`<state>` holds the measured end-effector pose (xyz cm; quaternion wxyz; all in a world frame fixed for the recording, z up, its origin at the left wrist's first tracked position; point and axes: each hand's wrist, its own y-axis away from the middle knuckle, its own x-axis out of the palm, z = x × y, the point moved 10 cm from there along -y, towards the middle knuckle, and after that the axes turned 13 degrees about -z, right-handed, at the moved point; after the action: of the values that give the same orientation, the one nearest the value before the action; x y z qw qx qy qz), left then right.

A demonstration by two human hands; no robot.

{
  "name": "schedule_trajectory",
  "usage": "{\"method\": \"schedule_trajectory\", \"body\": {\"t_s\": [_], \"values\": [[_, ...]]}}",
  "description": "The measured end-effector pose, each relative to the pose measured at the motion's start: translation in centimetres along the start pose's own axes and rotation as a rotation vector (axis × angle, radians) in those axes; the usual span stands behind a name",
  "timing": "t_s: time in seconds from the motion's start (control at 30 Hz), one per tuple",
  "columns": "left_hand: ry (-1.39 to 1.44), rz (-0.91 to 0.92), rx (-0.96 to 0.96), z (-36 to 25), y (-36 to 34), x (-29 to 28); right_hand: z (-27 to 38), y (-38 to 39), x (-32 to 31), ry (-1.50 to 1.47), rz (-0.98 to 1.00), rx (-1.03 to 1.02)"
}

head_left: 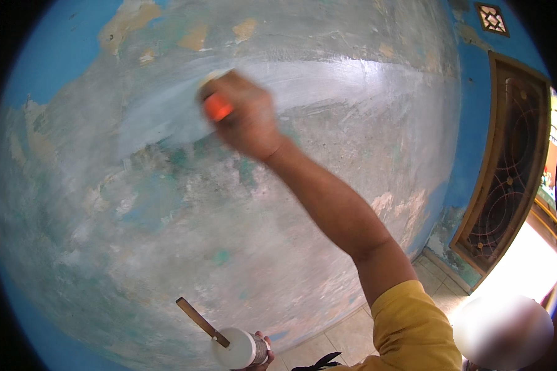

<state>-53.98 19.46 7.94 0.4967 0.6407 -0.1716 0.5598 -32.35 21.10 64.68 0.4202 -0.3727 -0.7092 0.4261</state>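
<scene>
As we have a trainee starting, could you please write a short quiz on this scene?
1. Which colour shows on the tool in the right hand?
A. Green
B. Orange
C. Purple
2. True or false: The wall shows both blue and grey areas.
3. Fill in the blank: A brown stick juts from the white container, which is held in the ____.

Key: 1. B; 2. True; 3. left hand
</scene>
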Motion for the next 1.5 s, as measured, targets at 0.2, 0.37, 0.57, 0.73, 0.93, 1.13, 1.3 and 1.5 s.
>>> {"method": "schedule_trajectory", "body": {"t_s": [0.2,0.37,0.57,0.73,0.93,1.13,1.3,1.5], "values": [[0.02,-0.03,-0.06,2.7,-1.5,-0.2,-14.6,4.6,-8.0,-0.391,-0.22,0.716],[0.017,-0.042,-0.116,4.7,-1.9,0.2,-22.5,5.4,-28.8,0.068,-0.665,0.492],[0.075,-0.061,-0.125,4.7,-1.5,0.3,-5.2,8.3,-9.1,0.318,-0.072,-0.018],[0.071,-0.029,-0.173,4.9,-1.7,0.8,5.1,9.9,-1.8,-0.297,0.208,0.138],[0.026,-0.039,-0.14,3.0,-0.3,0.4,-13.8,9.4,-20.6,-0.083,-0.57,0.616],[-0.011,-0.037,-0.127,-2.8,2.1,-0.5,-9.9,6.0,-11.4,0.338,-0.351,0.198],[-0.052,0.058,-0.099,-4.3,1.3,-0.4,9.5,8.1,8.3,-0.004,0.037,0.022],[-0.106,0.073,-0.123,-5.9,1.1,-0.9,9.2,10.3,10.0,-0.3,0.251,0.022]]}}
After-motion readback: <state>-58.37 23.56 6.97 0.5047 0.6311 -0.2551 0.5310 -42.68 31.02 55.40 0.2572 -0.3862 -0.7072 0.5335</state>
